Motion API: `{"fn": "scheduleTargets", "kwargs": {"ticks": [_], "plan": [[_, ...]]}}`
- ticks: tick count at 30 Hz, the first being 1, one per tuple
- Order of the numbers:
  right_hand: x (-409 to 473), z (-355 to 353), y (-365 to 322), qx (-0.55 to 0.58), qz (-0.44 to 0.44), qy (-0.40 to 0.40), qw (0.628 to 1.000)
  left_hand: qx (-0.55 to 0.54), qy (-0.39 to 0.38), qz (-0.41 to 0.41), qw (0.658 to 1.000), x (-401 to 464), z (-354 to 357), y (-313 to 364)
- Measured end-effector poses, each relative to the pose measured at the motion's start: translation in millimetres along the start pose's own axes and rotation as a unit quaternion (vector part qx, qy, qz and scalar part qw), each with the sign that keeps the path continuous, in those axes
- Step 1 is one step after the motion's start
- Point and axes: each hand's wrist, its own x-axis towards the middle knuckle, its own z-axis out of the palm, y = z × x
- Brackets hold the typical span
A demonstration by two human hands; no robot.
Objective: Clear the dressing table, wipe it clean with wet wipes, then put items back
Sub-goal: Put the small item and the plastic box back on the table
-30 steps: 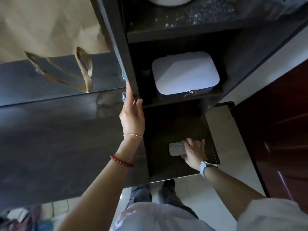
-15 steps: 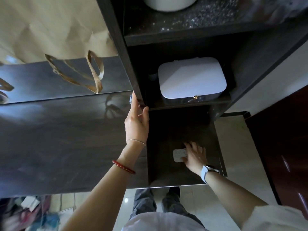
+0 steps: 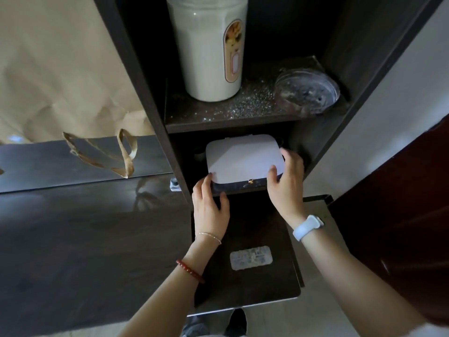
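Looks like a bedroom corner in somebody's home: a dark wood dressing table (image 3: 85,239) with a glossy top joins a tall open shelf unit (image 3: 150,98) of the same wood, holding a white canister (image 3: 209,52), a clear lid (image 3: 307,91) and a white box (image 3: 243,159). A brown paper bag (image 3: 60,76) sits on the table, a reddish wooden door (image 3: 398,215) stands nearby, and pale floor tiles (image 3: 313,314) show below
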Motion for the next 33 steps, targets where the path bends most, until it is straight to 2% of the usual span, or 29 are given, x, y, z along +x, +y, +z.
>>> {"fn": "scheduleTargets", "kwargs": {"ticks": [3,6,13,18,23,28,33], "plan": [[16,10,1,-0.005,0.131,-0.097,0.987,-0.039,-0.011,-0.109,0.993,26,4,13],[23,10,5,0.002,0.172,-0.125,0.977,-0.056,-0.050,-0.180,0.981,40,5,21],[-6,-11,2,0.063,0.172,-0.103,0.978,-0.056,-0.062,-0.135,0.987,12,-5,2],[-56,-27,-6,0.078,0.190,-0.046,0.978,-0.066,-0.061,-0.059,0.994,-24,-21,8],[-129,-20,-17,0.179,0.210,-0.009,0.961,-0.059,-0.111,-0.002,0.992,-52,-67,-17],[-185,18,-56,0.190,0.244,-0.024,0.951,-0.044,-0.123,-0.008,0.991,-66,-125,-71],[-206,75,-112,0.183,0.198,-0.091,0.959,-0.052,-0.080,-0.067,0.993,-57,-192,-131]]}}
